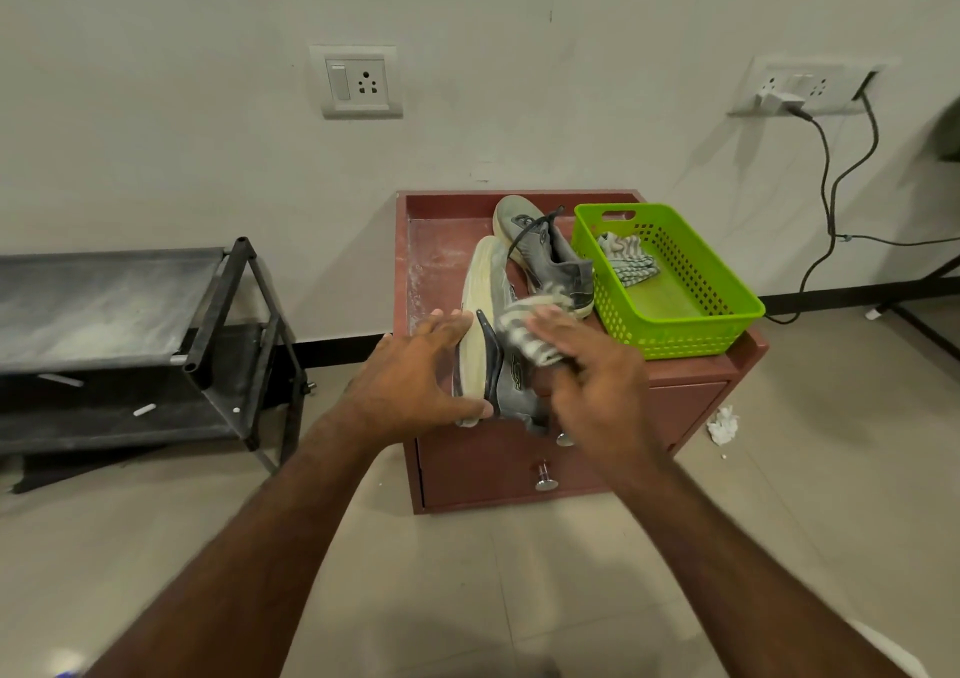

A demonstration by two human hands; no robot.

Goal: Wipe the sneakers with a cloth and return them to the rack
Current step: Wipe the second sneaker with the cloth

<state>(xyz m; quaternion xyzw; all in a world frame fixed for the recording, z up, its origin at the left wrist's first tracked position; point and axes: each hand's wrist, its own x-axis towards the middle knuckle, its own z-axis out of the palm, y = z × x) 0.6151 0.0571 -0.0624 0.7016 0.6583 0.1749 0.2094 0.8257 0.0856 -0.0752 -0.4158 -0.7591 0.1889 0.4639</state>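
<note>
Left hand [415,376] grips the tilted near sneaker [485,324] by its sole; right hand [587,365], fingers seemingly fairly straight, presses a striped cloth [524,332] on it.

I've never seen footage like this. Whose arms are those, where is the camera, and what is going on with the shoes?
There is no machine here: these are a person's two bare arms, filmed by one wide camera worn on the head, looking forward and down.

The left hand holds a grey sneaker tipped on its side, pale sole toward that hand. The right hand presses a striped cloth against the shoe, wiping it.

All this happens over a small red cabinet. On its top lie a second sneaker and a green basket with another cloth inside. The dark shoe rack stands to the left.
</note>
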